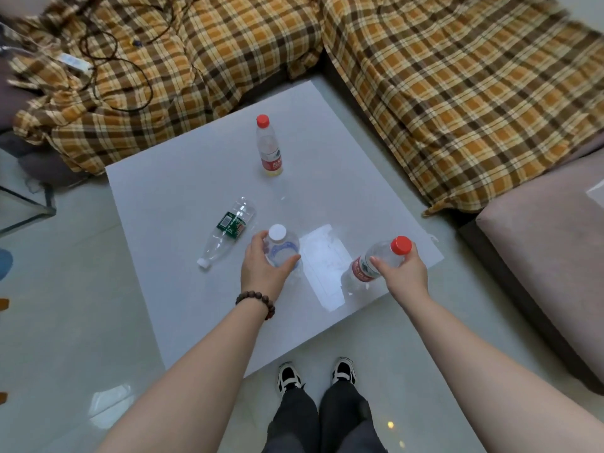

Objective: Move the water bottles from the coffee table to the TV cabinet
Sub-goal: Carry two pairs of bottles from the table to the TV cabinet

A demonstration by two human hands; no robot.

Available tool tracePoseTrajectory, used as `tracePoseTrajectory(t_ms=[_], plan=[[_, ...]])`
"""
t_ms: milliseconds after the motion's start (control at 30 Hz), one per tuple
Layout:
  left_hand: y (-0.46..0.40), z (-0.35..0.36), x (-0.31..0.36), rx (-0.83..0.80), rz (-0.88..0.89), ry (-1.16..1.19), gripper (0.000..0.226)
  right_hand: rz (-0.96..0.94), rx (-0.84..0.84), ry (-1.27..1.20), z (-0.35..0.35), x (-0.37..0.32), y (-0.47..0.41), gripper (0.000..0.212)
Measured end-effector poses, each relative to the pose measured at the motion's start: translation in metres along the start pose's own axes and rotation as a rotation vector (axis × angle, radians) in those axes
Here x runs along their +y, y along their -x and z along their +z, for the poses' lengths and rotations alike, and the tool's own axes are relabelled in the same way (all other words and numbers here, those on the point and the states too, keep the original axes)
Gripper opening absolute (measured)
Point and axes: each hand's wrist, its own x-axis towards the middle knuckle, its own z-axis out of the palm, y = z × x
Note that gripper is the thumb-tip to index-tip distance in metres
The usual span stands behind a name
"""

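A white coffee table (183,197) carries several clear water bottles. My left hand (263,268), with a bead bracelet on the wrist, is wrapped around a white-capped bottle (281,243) that stands near the table's front. My right hand (403,273) grips a red-capped bottle with a red label (376,261), tilted near the table's right corner. A green-labelled bottle (227,232) lies on its side left of my left hand. Another red-capped bottle (269,147) stands upright toward the far side. The TV cabinet is out of view.
A sofa under a plaid orange-brown cover (441,93) wraps around the far and right sides of the table, with cables and a charger (75,63) on it. A grey-pink ottoman (549,256) sits at the right. A glass table corner (26,207) is at left. My shoes (315,374) stand on the glossy tiled floor.
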Motion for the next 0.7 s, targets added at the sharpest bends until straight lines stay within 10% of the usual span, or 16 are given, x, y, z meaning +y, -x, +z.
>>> tracePoseTrajectory(t_ms=[700], plan=[[0.138, 0.064, 0.102, -0.612, 0.507, -0.144, 0.069, 0.127, 0.591, -0.270, -0.128, 0.070, 0.211, 0.047]])
